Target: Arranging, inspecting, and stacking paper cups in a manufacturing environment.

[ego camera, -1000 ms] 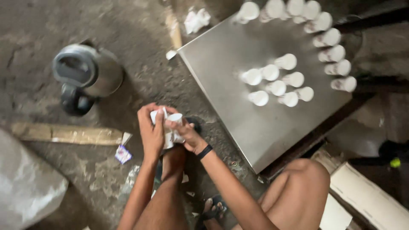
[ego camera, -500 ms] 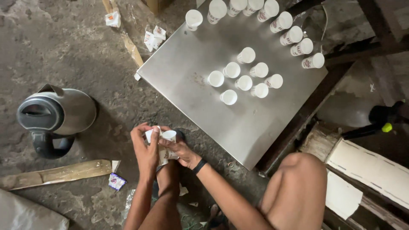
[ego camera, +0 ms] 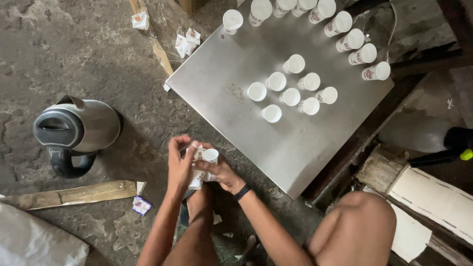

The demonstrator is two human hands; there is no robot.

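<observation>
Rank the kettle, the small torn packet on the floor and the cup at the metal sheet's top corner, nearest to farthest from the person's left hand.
From the left hand:
1. Torn packet, on the floor below-left.
2. Kettle, to the left.
3. Corner cup, far above.

There's a steel kettle (ego camera: 76,129) sitting on the concrete floor (ego camera: 74,54), a wood strip (ego camera: 69,194) near it with a small torn sachet (ego camera: 142,205) just beside, plus a steel sheet (ego camera: 246,128) loaded with white cups (ego camera: 290,91).
</observation>
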